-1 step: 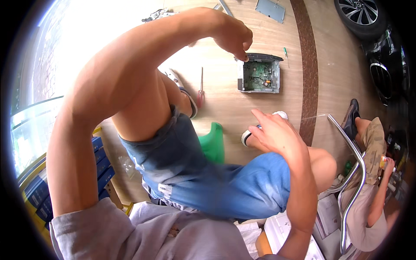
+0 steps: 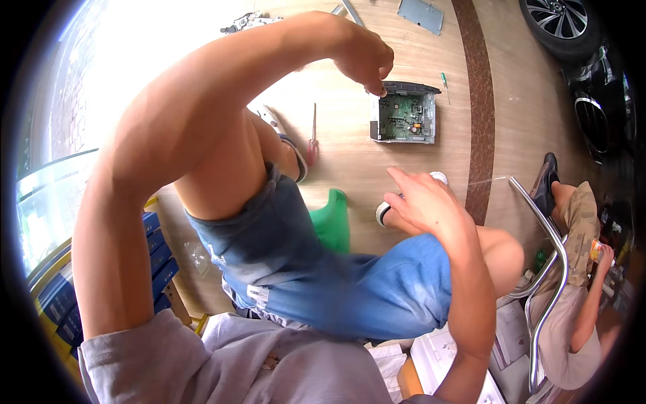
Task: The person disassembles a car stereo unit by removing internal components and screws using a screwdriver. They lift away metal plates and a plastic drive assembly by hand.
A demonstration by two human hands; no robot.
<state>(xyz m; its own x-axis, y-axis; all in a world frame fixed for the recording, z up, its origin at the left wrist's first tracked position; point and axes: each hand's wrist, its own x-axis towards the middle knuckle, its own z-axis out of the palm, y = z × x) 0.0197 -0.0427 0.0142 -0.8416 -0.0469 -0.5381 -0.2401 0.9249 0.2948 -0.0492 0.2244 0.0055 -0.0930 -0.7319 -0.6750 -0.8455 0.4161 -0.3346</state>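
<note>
Open metal box (image 2: pixel 404 113) with a green circuit board inside, lying flat on the wooden floor (image 2: pixel 350 155), lid off, near the upper middle of the view. Left hand (image 2: pixel 363 55) reaching over a raised knee to the box's upper left corner, fingertips (image 2: pixel 381 87) pinched together right at the rim; too small to tell whether anything sits in that grip. Right hand (image 2: pixel 420 200) hovering lower down, above a white-toed shoe (image 2: pixel 385 211), fingers loosely spread and holding nothing, well apart from the box. Red-handled screwdriver (image 2: pixel 312 145) lying on the floor just left of the box, beside the other sandalled foot. Small green-handled screwdriver (image 2: pixel 444 82) just off the box's upper right corner. Grey flat plate (image 2: pixel 420 13) farther up on the floor, near the top edge. Green plastic object (image 2: pixel 332 219) between the legs, partly hidden by blue denim shorts (image 2: pixel 336 283). Dark brown stripe (image 2: pixel 479 121) running down the floor to the right of the box. Car wheel (image 2: pixel 558 23) at the top right. Another person seated at the right edge beside a chrome chair frame (image 2: pixel 545 229). Blue crates (image 2: pixel 158 252) at the lower left.
</note>
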